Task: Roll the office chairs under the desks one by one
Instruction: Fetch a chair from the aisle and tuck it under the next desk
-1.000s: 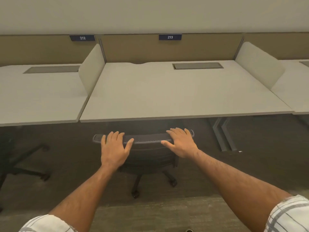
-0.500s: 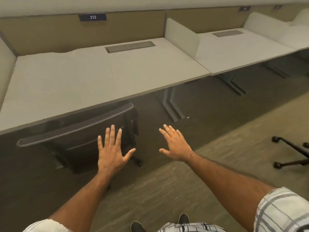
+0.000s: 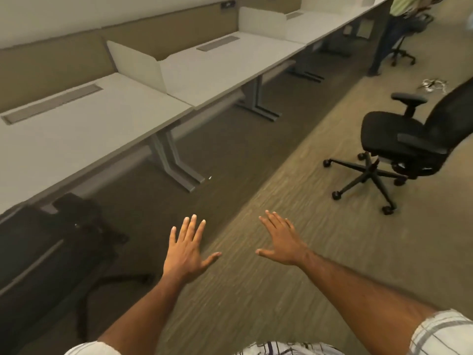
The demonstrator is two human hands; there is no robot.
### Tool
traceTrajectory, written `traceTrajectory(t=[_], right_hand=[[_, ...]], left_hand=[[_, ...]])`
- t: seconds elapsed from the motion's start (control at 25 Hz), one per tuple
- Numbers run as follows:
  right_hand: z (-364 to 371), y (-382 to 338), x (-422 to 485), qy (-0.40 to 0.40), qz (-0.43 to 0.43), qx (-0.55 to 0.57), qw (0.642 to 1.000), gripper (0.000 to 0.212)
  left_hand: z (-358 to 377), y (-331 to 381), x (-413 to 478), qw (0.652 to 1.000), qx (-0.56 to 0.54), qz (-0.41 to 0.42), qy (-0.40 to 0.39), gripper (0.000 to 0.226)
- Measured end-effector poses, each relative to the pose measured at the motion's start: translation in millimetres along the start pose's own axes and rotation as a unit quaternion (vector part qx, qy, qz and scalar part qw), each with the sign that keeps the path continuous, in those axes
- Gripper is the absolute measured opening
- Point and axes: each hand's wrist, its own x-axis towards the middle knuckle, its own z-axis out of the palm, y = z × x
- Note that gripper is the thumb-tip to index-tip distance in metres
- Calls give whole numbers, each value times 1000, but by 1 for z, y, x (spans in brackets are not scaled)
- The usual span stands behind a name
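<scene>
One chair under the left desk, another chair well apart on the carpet to the right.

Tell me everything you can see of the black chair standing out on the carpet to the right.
The chair is a black office chair with a padded, fabric-looking seat, a mesh-looking backrest cut off by the frame's right edge, and two padded armrests on posts. A central column meets a five-spoke base with dark casters, all resting on the carpet. It stands upright in the open aisle, clear of the desks, seat turned roughly toward them. Nothing touches it; the left hand and right hand are open and well short of it.
</scene>
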Motion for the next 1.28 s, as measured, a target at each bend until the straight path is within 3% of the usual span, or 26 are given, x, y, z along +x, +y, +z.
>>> traceTrajectory(t=[0.32,0.6,0.88,1.12,1.28], right_hand=[[-57,231,-91,14,119,27,992,104],[-59,382,-136,56,287,87,952,101],[-108,544,-146,69,379,76,920,98],[-146,655,-160,77,437,92,892,95],[-159,754,-166,62,438,87,893,93]], left_hand=[[-9,253,113,983,38,179,-25,114],[-4,432,242,940,70,328,-55,116],[6,624,388,907,45,415,-64,109],[7,750,468,867,50,492,-59,112],[19,842,516,868,45,489,-66,115]])
